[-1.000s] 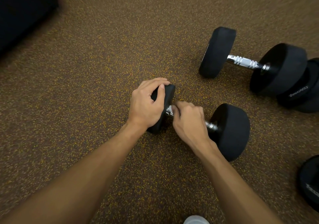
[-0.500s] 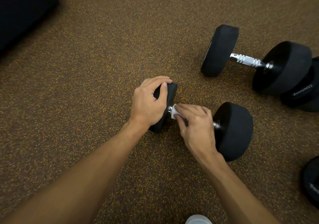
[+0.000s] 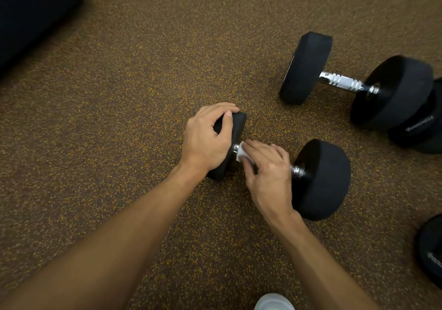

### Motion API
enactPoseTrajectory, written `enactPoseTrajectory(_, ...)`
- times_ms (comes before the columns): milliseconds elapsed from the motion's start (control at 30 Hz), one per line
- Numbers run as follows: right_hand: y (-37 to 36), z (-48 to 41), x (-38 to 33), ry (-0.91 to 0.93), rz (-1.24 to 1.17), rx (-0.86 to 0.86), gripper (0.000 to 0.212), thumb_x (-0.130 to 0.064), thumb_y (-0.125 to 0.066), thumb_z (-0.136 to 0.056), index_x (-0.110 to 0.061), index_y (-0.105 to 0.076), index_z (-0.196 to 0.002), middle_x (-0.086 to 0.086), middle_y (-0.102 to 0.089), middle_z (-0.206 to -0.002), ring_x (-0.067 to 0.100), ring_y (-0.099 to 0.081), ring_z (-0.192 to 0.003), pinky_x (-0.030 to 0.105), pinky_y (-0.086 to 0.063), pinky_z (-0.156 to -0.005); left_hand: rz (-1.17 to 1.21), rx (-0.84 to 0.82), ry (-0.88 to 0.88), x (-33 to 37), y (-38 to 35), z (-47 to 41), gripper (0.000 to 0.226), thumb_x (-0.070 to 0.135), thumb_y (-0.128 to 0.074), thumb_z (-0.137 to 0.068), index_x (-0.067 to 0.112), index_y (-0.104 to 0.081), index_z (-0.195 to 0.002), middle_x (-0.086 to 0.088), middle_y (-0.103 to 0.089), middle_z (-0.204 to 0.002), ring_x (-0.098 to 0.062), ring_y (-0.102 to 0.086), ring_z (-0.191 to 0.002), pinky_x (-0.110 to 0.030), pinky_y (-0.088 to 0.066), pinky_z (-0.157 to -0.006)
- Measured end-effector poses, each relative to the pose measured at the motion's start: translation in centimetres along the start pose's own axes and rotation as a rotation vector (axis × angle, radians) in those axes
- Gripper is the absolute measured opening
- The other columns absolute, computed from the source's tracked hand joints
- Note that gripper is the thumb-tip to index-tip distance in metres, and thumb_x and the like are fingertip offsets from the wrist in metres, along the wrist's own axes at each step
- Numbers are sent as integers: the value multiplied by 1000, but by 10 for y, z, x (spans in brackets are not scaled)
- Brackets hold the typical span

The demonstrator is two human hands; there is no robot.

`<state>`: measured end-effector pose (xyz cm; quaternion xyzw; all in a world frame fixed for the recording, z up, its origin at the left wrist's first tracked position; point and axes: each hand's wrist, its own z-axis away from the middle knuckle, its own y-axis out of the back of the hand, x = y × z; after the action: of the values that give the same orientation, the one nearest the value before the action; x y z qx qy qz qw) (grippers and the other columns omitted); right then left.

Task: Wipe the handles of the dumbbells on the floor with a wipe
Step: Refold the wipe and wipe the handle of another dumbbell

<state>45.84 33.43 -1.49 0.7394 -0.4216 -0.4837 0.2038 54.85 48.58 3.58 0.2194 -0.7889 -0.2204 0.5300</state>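
Observation:
A black dumbbell point(image 3: 321, 178) with a chrome handle lies on the speckled floor in the middle of the head view. My left hand point(image 3: 207, 140) grips its left weight head from above. My right hand point(image 3: 267, 171) covers the handle and holds a small white wipe point(image 3: 240, 152) against it near the left head. Only a short piece of chrome shows at the handle's right end. A second black dumbbell point(image 3: 342, 82) lies at the upper right with its whole handle bare.
More black weight heads lie at the right edge point(image 3: 428, 128) and at the lower right point(image 3: 430, 250). A large dark padded object point(image 3: 31, 10) fills the top left corner. A white rounded thing point(image 3: 273, 302) shows at the bottom edge.
My right hand has shifted slightly to the right along the handle, and the white wipe now shows beside the left head. My left hand keeps its grip on that head.

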Motion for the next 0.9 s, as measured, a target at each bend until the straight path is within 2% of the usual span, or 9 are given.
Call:
enactPoseTrajectory(267, 4, 9, 9, 27, -35, 16, 30, -8, -80, -94, -12, -79, -124, 1, -75, -134, 16, -68, -129, 58, -33, -125, -1, -6, -2, -1, 0, 1, 28, 23, -54, -108, 22, -81, -116, 13, -76, -122, -8, -66, -119, -35, -51, -109)
enactPoseTrajectory(467, -11, 0, 7, 124, -47, 32, 26, -9, -80, -96, -7, -79, -121, 4, -76, -130, 17, -71, -124, 59, -34, -125, 12, 5, -6, 1, 1, 1, 27, 19, -55, -107, 20, -81, -114, 12, -77, -121, -7, -66, -118, -33, -50, -109)
enactPoseTrajectory(633, -5, 13, 14, 135, -5, 133, 19, -11, -80, -98, -10, -80, -117, 0, -76, -130, 15, -69, -127, 65, -34, -122, 7, 3, 5, 2, 0, 1, 27, 22, -55, -107, 23, -81, -114, 14, -76, -120, -7, -66, -118, -31, -50, -108)
enactPoseTrajectory(767, -13, 4, 5, 167, 35, 147, 11, -12, -79, -99, -10, -82, -109, 0, -79, -124, 21, -68, -130, 63, -36, -121, 10, 2, 8, 0, -1, -1, 27, 23, -54, -107, 23, -81, -114, 14, -77, -120, -8, -67, -118, -33, -51, -108)
enactPoseTrajectory(900, -4, 6, 10, 169, 94, 168, 11, -19, -80, -99, -16, -82, -109, -5, -78, -125, 22, -68, -130, 63, -38, -118, 6, -6, 12, 1, -1, -2, 28, 24, -54, -107, 24, -81, -114, 15, -76, -120, -7, -66, -118, -34, -51, -108)
